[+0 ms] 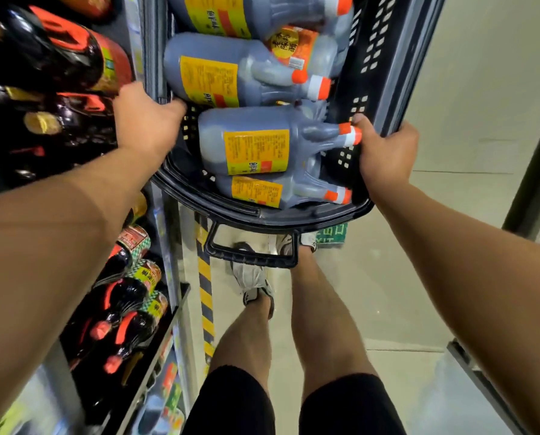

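A black perforated plastic basket (372, 48) is held up in front of me, above my legs. Several grey jugs (250, 146) with yellow labels and orange-white caps lie on their sides inside it. My left hand (143, 117) grips the basket's left rim, fingers curled over the edge. My right hand (385, 152) grips the right rim, thumb inside near a jug's cap. The basket's black handle (250, 255) hangs down at its near end.
Store shelves (155, 343) on my left hold dark sauce bottles (61, 58) with red caps and labels. A yellow-black striped strip (206, 293) runs along the shelf base. Pale tiled floor (435, 262) lies to the right, with a dark post (535, 171) at the far right.
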`<state>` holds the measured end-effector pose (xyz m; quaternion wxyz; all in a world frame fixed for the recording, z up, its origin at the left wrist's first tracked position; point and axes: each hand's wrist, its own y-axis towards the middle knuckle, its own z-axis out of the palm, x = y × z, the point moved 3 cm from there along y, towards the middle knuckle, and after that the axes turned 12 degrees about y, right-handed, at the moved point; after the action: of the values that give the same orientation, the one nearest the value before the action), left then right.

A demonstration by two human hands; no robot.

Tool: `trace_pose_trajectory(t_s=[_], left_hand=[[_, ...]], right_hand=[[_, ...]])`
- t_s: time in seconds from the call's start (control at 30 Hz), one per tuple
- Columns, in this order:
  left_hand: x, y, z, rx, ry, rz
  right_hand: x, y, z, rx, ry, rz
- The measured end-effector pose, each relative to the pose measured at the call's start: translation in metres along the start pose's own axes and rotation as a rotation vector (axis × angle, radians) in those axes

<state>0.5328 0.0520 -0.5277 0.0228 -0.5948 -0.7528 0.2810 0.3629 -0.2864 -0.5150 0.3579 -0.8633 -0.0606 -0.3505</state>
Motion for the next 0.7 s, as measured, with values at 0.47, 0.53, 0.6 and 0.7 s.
trace_pose_trajectory(t_s=[0.47, 0.53, 0.6, 0.7], left_hand=[[0.103, -0.11, 0.02, 0.031, 0.005, -0.015], [0.114, -0.125, 0.024, 0.047, -0.012, -0.023], [0.126, -0.139, 0.026, 0.053, -0.037, -0.043], [0.14, -0.158, 0.028, 0.078, -0.049, -0.042]], right_hand=[[-0.105, -0.105, -0.027, 0.005, -0.007, -0.02], [-0.116, -0.116, -0.03, 0.026, -0.009, -0.017], [-0.129, -0.127, -0.034, 0.032, -0.024, -0.008], [-0.146, -0.138, -0.039, 0.036, -0.021, 0.018]])
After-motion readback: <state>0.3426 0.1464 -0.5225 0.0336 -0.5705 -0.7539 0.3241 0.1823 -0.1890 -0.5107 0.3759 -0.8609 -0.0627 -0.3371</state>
